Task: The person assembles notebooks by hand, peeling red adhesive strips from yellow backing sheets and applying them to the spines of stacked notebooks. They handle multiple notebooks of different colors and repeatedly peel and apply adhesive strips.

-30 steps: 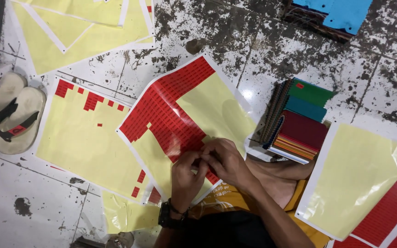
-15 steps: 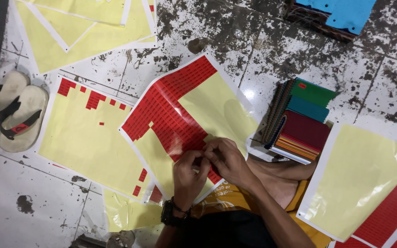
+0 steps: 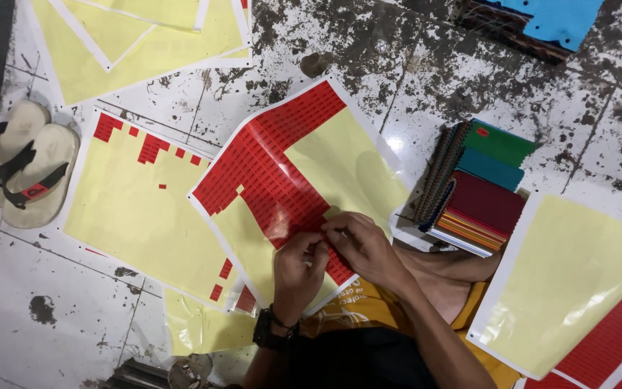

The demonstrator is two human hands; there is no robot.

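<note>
A sticker sheet (image 3: 340, 166) with yellow backing and a red block of small stickers (image 3: 268, 173) lies tilted on the floor in front of me. My left hand (image 3: 298, 272), with a dark watch on its wrist, and my right hand (image 3: 363, 248) meet at the sheet's near edge. The fingertips of both pinch at the red stickers there. Which single sticker they hold is hidden under the fingers. My bent leg in yellow cloth (image 3: 440, 277) lies just right of the hands.
Another yellow sheet (image 3: 138, 216) with few red stickers left lies to the left, and more sheets lie at top left (image 3: 131, 50) and right (image 3: 570, 281). A stack of coloured notebooks (image 3: 480, 191) stands right of the sheet. A pair of sandals (image 3: 26, 169) lies far left.
Both hands stay pinched together at the same spot on the red stickers. Only the view shifts slightly.
</note>
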